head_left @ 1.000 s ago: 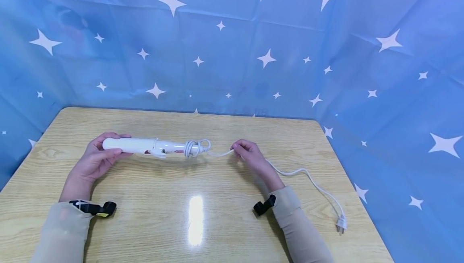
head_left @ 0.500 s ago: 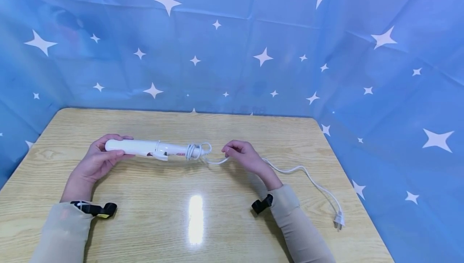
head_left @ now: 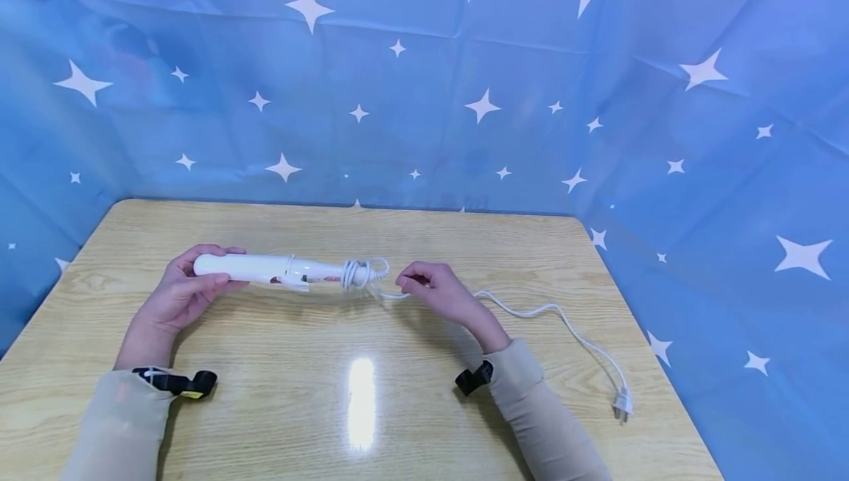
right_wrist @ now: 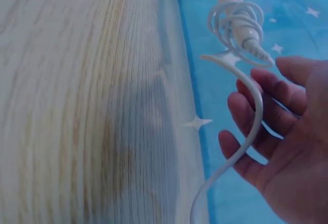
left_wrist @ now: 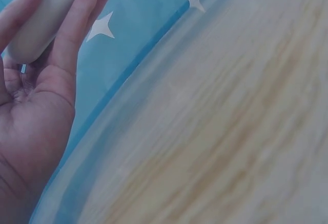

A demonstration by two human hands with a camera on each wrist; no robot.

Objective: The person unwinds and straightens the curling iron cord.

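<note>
My left hand (head_left: pixel 177 291) holds a white curling iron (head_left: pixel 252 267) by its rounded barrel end, thumb on the near side and fingers on the far side. The iron lies level above the table, its handle pointing right. Loops of white cord (head_left: pixel 351 275) are wound around the handle's end. In the left wrist view the iron's rounded tip (left_wrist: pixel 31 44) sits between thumb and fingers. My right hand (head_left: pixel 441 293) is just right of the handle, fingers loosely bent. In the right wrist view a length of cord (right_wrist: pixel 256 114) runs across those fingers without being pinched.
The cord trails right over the wooden table (head_left: pixel 278 392) to a two-pin plug (head_left: pixel 623 401) near the right edge. A blue cloth (head_left: pixel 424 83) with white stars hangs behind the table and along its sides. Black wrist cameras are strapped to both sleeves.
My right hand has moved left toward the handle, and its fingers have loosened from the cord. The cord between hand and handle now sags shorter. The left hand keeps its grip, nearly still.
</note>
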